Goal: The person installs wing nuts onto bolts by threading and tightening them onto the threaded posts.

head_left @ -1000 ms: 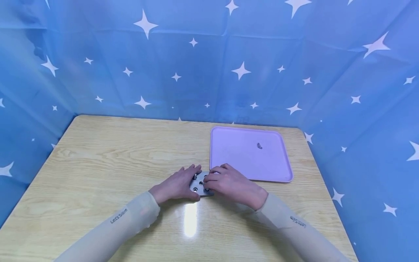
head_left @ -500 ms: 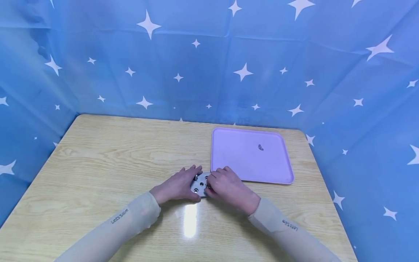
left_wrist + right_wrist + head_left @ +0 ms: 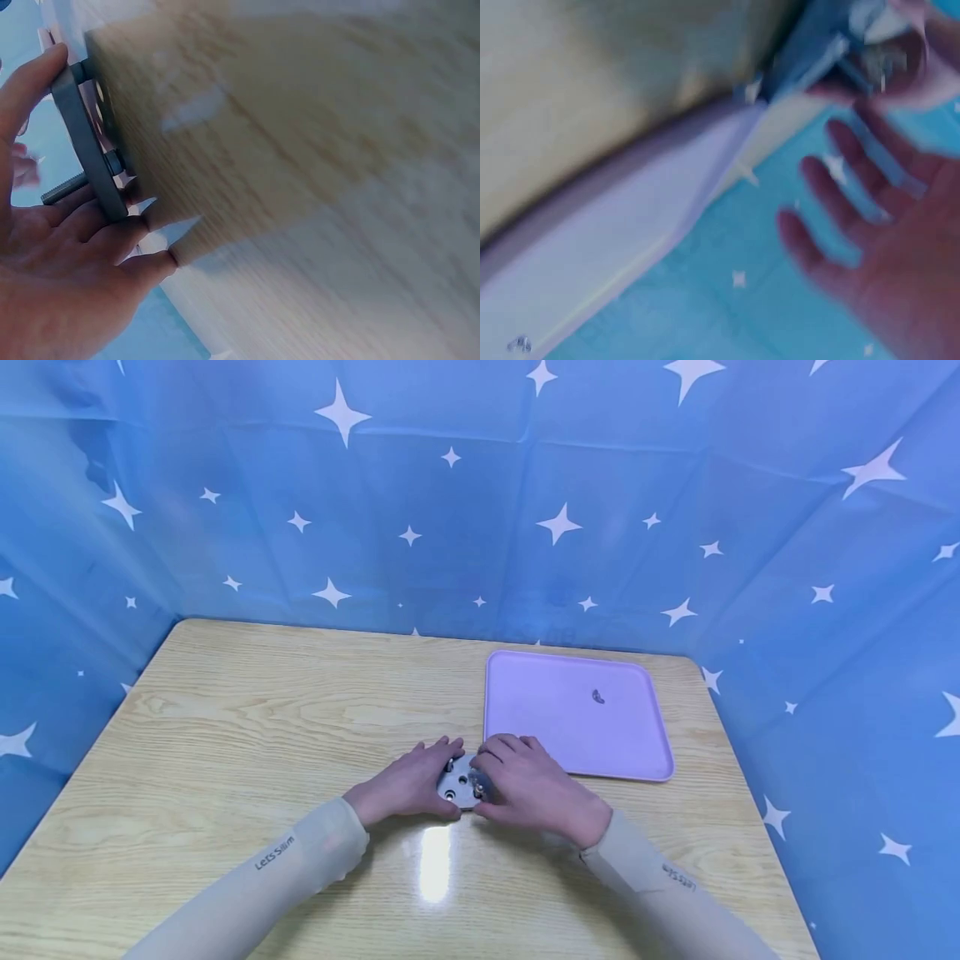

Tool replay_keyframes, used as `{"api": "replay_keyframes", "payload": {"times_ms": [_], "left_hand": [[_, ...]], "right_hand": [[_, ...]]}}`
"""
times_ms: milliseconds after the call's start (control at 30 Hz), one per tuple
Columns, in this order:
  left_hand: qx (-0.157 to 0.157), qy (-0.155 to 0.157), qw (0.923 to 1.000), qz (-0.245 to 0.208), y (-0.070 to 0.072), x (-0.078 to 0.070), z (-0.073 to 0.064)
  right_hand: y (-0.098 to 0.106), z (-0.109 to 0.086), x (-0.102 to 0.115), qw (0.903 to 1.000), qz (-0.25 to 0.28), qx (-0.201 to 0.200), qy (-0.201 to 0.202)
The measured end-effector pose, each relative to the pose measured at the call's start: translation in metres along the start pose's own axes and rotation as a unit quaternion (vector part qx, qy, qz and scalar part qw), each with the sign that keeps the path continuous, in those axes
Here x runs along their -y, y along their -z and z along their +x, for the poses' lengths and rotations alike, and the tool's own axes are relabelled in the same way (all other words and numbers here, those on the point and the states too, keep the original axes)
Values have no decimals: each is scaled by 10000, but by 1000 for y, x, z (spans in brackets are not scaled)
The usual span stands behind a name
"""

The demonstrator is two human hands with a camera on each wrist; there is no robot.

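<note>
A small grey metal plate (image 3: 467,765) with several round holes lies on the table in the middle of the head view. My left hand (image 3: 408,785) grips it by its edges, thumb at the near side and fingers at the far side. In the left wrist view a threaded bolt (image 3: 66,187) sticks out from the plate's face close to my fingers. Over the plate's right side, my right hand (image 3: 528,785) has thumb and fingers parted around a small upright bolt (image 3: 478,790). Blurred in the right wrist view, that hand's fingers (image 3: 847,191) are spread apart.
Behind my right hand lies a purple tray (image 3: 540,710) with small metal pieces (image 3: 597,697) on it. Its near left corner comes close to the plate. Blue curtains (image 3: 480,510) with white stars border the wooden table (image 3: 300,693) at the back and sides.
My right hand's fingers were bunched at the plate's right side half a second ago; now they are spread, uncovering the small bolt. My left hand has kept its grip on the plate.
</note>
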State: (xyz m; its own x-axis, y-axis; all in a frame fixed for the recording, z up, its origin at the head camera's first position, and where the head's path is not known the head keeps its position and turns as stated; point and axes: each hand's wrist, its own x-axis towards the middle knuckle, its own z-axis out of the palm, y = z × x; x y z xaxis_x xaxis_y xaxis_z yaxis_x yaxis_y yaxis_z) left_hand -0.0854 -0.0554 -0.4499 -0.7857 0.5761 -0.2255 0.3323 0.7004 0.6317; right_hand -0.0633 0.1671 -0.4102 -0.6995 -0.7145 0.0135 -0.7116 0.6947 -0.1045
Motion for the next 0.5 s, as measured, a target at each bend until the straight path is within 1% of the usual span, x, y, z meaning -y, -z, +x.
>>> {"api": "replay_keyframes", "payload": {"times_ms": [67,133,167,233,267,333,500], "left_hand": [[2,-8,10000,-17,-1,1,0],[23,27,10000,-22,-1,1,-1],[29,59,10000,-12,-1,2,-1],[42,103,9999,5,-1,2,-2],[47,118,9999,11,0,2,-1],[57,95,9999,26,1,1,-1],[62,-4,10000,63,2,0,1]], "right_hand": [[4,-2,-6,9983,93,45,568],[4,-2,-10,9937,144,0,1110],[3,-2,-11,9912,105,-40,1317],[1,-2,-12,9879,25,-126,1548],[0,-2,-12,9873,-7,-177,1579],[-2,-1,-11,9880,-77,-278,1515],[-9,2,-7,9924,-167,-518,1105]]}}
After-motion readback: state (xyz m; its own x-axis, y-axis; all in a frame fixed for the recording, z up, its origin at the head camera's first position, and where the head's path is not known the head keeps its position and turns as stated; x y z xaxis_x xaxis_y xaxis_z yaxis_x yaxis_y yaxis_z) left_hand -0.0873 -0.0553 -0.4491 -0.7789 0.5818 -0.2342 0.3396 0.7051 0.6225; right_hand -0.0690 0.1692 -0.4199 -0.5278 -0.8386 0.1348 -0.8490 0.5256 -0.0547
